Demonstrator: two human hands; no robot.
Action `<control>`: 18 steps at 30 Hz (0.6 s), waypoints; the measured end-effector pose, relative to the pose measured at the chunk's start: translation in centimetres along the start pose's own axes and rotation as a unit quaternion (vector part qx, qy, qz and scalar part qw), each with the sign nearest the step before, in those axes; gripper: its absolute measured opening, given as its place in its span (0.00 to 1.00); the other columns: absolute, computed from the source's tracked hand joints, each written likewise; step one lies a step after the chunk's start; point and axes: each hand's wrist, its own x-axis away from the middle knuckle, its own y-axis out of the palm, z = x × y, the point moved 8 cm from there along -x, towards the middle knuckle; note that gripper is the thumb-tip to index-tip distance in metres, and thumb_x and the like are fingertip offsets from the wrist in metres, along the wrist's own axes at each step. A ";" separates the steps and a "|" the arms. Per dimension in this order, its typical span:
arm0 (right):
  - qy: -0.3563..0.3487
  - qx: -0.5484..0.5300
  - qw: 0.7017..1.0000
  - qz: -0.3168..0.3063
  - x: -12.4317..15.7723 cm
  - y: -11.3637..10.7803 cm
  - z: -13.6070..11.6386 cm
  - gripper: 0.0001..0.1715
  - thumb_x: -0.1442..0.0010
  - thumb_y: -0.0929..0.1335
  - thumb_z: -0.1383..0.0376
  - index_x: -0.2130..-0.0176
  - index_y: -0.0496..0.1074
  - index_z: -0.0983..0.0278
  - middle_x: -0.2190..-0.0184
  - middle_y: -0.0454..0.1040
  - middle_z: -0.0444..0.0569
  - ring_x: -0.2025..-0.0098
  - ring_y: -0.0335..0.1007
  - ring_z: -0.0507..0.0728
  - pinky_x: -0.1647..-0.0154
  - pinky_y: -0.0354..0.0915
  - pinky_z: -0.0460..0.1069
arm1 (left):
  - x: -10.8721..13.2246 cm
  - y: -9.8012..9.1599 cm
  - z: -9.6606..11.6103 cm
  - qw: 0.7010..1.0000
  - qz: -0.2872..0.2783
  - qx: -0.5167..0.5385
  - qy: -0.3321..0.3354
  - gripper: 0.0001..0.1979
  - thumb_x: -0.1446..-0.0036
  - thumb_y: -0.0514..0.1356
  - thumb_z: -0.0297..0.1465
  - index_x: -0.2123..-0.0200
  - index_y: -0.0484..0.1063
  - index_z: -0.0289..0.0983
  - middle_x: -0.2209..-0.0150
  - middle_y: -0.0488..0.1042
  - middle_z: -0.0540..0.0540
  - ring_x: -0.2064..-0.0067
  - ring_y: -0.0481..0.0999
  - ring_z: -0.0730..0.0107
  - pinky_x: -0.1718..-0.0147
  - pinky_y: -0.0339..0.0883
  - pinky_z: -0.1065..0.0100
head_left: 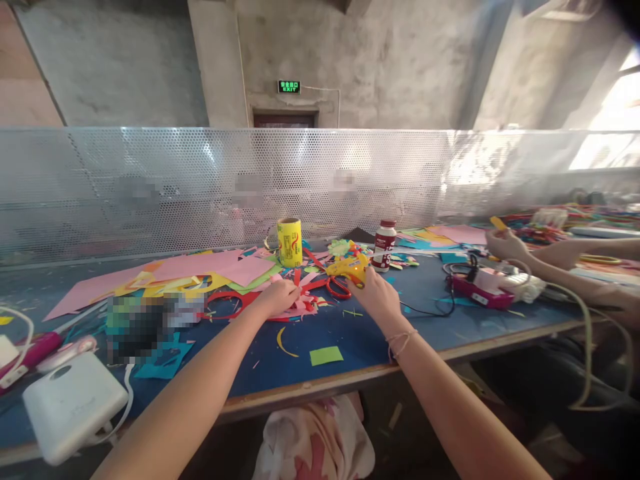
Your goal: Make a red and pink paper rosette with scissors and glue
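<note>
I'm gripping the yellow glue gun (349,269) in my right hand (375,292). My left hand (278,298) is resting at the paper scraps (303,307); I can't tell whether it's pinching any. Beyond my hands, a yellow cylinder (290,244) and a dark-red bottle (384,248) are standing upright.

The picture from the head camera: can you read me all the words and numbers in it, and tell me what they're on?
"安全出口" – top line of the green sign
"EXIT" – bottom line of the same sign
Too small or blurred to read: the print on the yellow tube, the dark red bottle, the yellow glue gun and the white box.
</note>
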 end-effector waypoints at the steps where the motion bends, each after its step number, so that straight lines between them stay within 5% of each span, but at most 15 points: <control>1: 0.002 -0.001 1.000 -0.002 0.0 0.0 0.0 0.22 0.42 0.60 0.50 0.57 0.62 0.65 0.60 0.73 0.56 0.58 0.71 0.60 0.68 0.61 0.48 | 0.0 0.0 0.2 1.000 -0.001 -0.012 0.007 0.22 0.38 0.43 0.34 0.75 0.71 0.35 0.72 0.73 0.46 0.68 0.70 0.71 0.67 0.60 0.71; 10: 0.021 -0.007 1.000 -0.009 0.0 -0.2 0.4 0.23 0.42 0.60 0.49 0.56 0.60 0.65 0.59 0.73 0.57 0.58 0.72 0.61 0.66 0.61 0.49 | 0.0 0.5 0.2 0.999 -0.027 -0.035 0.017 0.21 0.37 0.42 0.33 0.71 0.72 0.35 0.68 0.74 0.44 0.65 0.72 0.69 0.65 0.62 0.70; 18: 0.066 -0.054 0.996 -0.035 -0.4 0.5 1.8 0.34 0.47 0.60 0.42 0.54 0.61 0.65 0.55 0.71 0.60 0.53 0.69 0.64 0.60 0.62 0.52 | 0.1 0.2 -0.2 1.000 -0.016 0.012 0.017 0.22 0.38 0.42 0.34 0.73 0.72 0.35 0.69 0.74 0.43 0.66 0.71 0.66 0.63 0.61 0.66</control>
